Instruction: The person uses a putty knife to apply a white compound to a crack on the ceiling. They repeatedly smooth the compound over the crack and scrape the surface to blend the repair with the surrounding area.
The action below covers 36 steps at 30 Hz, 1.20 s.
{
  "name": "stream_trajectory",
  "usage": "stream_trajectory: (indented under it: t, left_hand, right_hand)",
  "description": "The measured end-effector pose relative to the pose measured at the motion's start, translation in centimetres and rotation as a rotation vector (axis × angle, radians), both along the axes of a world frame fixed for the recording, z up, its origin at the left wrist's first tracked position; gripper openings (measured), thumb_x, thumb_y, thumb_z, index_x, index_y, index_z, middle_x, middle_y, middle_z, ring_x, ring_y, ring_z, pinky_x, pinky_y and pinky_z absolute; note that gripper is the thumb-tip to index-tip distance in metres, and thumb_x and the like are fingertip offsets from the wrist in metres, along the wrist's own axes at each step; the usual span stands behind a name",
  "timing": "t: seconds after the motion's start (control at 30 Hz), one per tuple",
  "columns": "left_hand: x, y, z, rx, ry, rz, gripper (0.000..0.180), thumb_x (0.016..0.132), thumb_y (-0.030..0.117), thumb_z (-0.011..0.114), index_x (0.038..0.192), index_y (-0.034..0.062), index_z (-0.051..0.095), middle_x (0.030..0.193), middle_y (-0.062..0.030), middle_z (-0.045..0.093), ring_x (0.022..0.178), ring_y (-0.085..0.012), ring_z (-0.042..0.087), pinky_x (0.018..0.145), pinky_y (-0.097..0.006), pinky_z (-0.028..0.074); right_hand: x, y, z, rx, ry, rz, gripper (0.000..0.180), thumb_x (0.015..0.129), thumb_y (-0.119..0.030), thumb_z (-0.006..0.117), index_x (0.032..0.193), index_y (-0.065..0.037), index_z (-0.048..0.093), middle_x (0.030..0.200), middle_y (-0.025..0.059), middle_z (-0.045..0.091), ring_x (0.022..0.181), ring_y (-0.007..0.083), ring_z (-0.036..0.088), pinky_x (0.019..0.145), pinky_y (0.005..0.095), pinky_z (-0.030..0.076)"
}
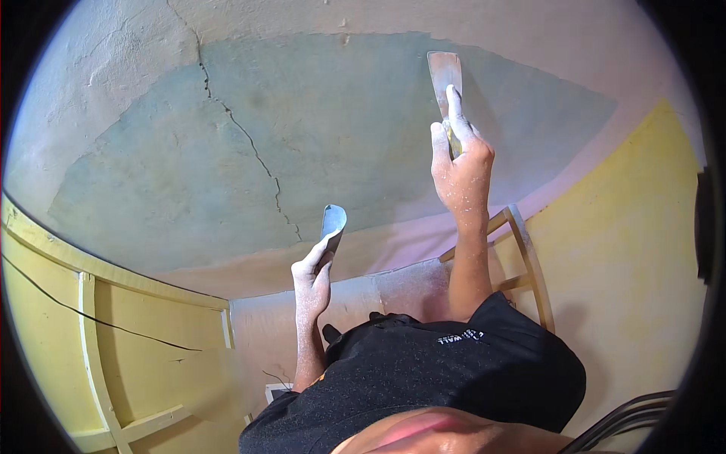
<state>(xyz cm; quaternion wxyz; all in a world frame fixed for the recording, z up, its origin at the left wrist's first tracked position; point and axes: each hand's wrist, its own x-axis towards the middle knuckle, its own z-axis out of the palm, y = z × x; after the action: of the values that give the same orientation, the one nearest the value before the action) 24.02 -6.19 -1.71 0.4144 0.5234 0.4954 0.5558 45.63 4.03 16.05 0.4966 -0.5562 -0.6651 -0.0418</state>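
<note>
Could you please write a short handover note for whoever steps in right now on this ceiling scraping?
Right hand: raised, gripping a scraper with its blade flat against the ceiling.
Left hand: lower, holding a second, smaller scraper off the surface.
Done: a broad patch is scraped to a blue-green layer.
Left: pale coating around that patch; a long crack runs through it, unfilled.
Both hands are dusted white.
</note>
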Motion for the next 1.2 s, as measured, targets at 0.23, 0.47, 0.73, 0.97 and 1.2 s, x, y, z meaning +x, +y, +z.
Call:
stream_trajectory:
  t: [0.23, 0.47, 0.73, 0.97, 1.2]
  left_hand:
    - [-1.6, 1.0, -0.9, -0.034, -0.012, -0.06, 0.041, 0.09, -0.011, 0.051, 0.129, -0.0006, 0.062, 0.109, -0.0177, 0.072, 0.102, -0.0135, 0.064, 0.094, -0.029, 0.047]
    - [-1.2, 1.8, -0.1, -0.031, -0.03, -0.132, 0.04, 0.092, -0.009, 0.052, 0.129, 0.0, 0.062, 0.11, -0.0164, 0.072, 0.101, -0.0122, 0.063, 0.093, -0.028, 0.047]
    - [-1.1, 3.1, -1.9, -0.042, -0.124, -0.1, 0.034, 0.094, -0.005, 0.055, 0.127, -0.003, 0.062, 0.109, -0.0131, 0.073, 0.102, -0.0121, 0.063, 0.094, -0.028, 0.047]
    - [-1.3, 4.1, -1.1, -0.071, -0.087, -0.146, 0.034, 0.095, -0.004, 0.056, 0.129, -0.0066, 0.061, 0.113, -0.0092, 0.069, 0.107, -0.0138, 0.062, 0.098, -0.029, 0.047]
    - [-1.2, 4.6, -1.4, -0.026, -0.108, -0.106, 0.034, 0.095, -0.004, 0.056, 0.128, -0.0027, 0.061, 0.103, -0.0121, 0.072, 0.097, -0.0113, 0.063, 0.091, -0.029, 0.049]
  right_hand:
    - [-1.4, 0.3, 1.0, 0.049, -0.047, -0.076, 0.05, 0.093, -0.006, 0.059, 0.143, -0.003, 0.054, 0.078, 0.0246, 0.064, 0.07, 0.0356, 0.065, 0.07, 0.0395, 0.052]
    - [-2.4, -0.4, 2.0, -0.064, -0.023, -0.134, 0.045, 0.097, -0.009, 0.059, 0.142, -0.003, 0.054, 0.1, 0.0244, 0.071, 0.088, 0.0227, 0.068, 0.087, 0.0331, 0.051]
    - [-3.0, -0.4, 1.9, 0.022, -0.055, -0.111, 0.046, 0.093, -0.004, 0.059, 0.138, 0.001, 0.055, 0.081, 0.0284, 0.066, 0.075, 0.0395, 0.068, 0.071, 0.0394, 0.053]
    - [-2.3, 0.1, 1.5, 0.045, -0.04, -0.071, 0.044, 0.094, -0.004, 0.059, 0.138, 0.002, 0.056, 0.096, 0.0265, 0.068, 0.078, 0.0247, 0.063, 0.076, 0.0355, 0.052]
    - [-2.0, 0.1, 1.5, 0.073, -0.026, -0.038, 0.042, 0.092, -0.003, 0.061, 0.133, 0.004, 0.06, 0.083, 0.0295, 0.067, 0.074, 0.0355, 0.07, 0.07, 0.0382, 0.053]
